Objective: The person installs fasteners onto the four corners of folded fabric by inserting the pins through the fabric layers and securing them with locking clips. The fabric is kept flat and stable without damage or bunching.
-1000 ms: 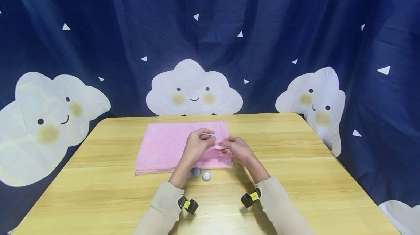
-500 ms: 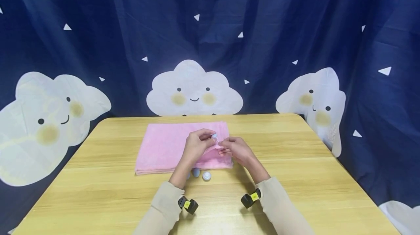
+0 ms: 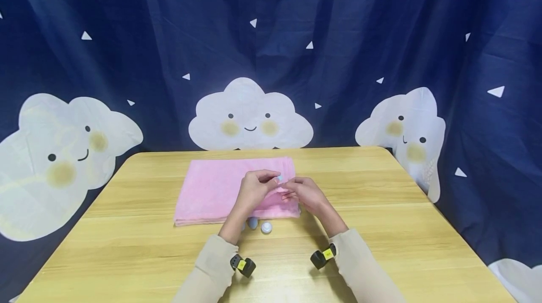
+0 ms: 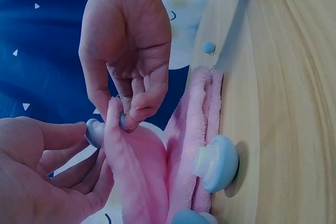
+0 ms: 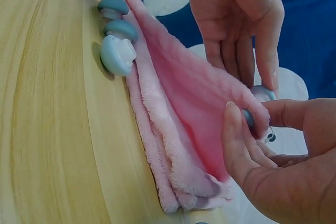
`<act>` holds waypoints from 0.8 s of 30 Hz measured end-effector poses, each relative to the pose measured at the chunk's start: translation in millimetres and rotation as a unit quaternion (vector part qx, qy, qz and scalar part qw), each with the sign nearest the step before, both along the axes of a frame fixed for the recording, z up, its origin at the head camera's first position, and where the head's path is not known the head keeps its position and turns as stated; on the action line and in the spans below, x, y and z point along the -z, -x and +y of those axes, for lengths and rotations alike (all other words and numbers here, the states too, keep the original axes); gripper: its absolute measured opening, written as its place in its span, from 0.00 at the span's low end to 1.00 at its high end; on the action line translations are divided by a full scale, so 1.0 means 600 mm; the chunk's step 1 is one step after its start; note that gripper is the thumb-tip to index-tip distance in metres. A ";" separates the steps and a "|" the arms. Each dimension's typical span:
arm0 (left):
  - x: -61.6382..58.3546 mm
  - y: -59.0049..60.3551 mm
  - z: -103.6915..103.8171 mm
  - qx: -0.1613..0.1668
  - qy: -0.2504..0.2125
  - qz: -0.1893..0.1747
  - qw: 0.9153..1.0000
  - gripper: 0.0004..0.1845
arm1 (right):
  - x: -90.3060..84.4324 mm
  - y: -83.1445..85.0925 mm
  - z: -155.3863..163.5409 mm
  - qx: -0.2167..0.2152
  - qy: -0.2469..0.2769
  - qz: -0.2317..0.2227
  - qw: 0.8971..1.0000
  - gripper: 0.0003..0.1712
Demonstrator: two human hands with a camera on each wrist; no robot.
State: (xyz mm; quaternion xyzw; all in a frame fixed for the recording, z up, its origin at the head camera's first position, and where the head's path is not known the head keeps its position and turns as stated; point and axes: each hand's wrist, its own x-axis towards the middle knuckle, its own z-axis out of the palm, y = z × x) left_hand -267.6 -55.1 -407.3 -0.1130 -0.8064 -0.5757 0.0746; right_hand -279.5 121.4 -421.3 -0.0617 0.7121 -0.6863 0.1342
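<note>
A folded pink towel point(image 3: 220, 190) lies on the wooden table point(image 3: 381, 227). Both hands meet at its near right corner. My left hand point(image 3: 272, 177) pinches a small round blue-grey piece point(image 4: 94, 132) against the lifted towel fold point(image 4: 134, 177). My right hand point(image 3: 289, 188) pinches the same fold from the other side, thumb point(image 5: 231, 129) pressing the cloth over a second small piece point(image 4: 125, 122). The piece point(image 5: 261, 94) sits between both sets of fingertips in the right wrist view.
Three mushroom-shaped blue and white pieces point(image 5: 116, 54) point(image 5: 121, 29) point(image 5: 116, 6) lie on the table at the towel's front edge point(image 3: 266, 227). Another small blue piece point(image 4: 209, 47) lies near the towel's right side. A dark blue cloud-print curtain point(image 3: 271, 58) hangs behind.
My left hand has brought the blue-grey piece slightly down and closer to the right hand's fingers. The towel and the loose pieces have not moved.
</note>
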 end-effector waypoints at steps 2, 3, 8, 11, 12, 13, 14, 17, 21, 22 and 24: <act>0.000 0.000 -0.001 0.000 -0.001 -0.005 1.000 0.10 | -0.002 -0.001 0.000 -0.002 -0.001 -0.002 1.000 0.13; -0.001 0.000 -0.001 0.000 -0.001 -0.006 1.000 0.10 | -0.003 -0.002 0.000 -0.005 -0.001 -0.001 1.000 0.14; -0.002 -0.001 -0.001 -0.001 -0.005 -0.007 1.000 0.10 | -0.008 -0.005 0.002 -0.026 0.014 -0.010 1.000 0.16; -0.002 0.000 0.000 -0.001 -0.004 -0.006 1.000 0.09 | -0.010 -0.004 0.002 -0.036 0.022 -0.020 0.999 0.20; -0.002 0.000 0.000 -0.002 -0.001 -0.006 1.000 0.08 | -0.010 -0.004 0.002 -0.040 0.022 -0.020 0.999 0.22; -0.002 0.000 0.000 -0.002 0.000 -0.007 1.000 0.08 | -0.010 -0.004 0.002 -0.042 0.023 -0.024 0.999 0.24; -0.003 0.000 0.000 0.000 0.001 -0.007 1.000 0.08 | -0.011 -0.004 0.002 -0.044 0.024 -0.026 0.998 0.26; -0.003 -0.001 0.000 0.002 0.006 -0.003 1.000 0.08 | -0.011 -0.004 0.001 -0.050 0.023 -0.028 0.998 0.31; -0.003 -0.001 0.000 0.002 0.002 -0.004 1.000 0.08 | -0.011 -0.005 0.000 -0.056 0.018 -0.021 0.998 0.34; -0.004 -0.001 0.000 0.002 0.000 -0.005 1.000 0.08 | -0.011 -0.005 0.001 -0.056 0.017 -0.020 0.998 0.34; -0.005 -0.002 0.000 0.001 -0.004 -0.012 1.000 0.08 | -0.010 -0.004 0.001 -0.055 0.014 -0.020 0.998 0.34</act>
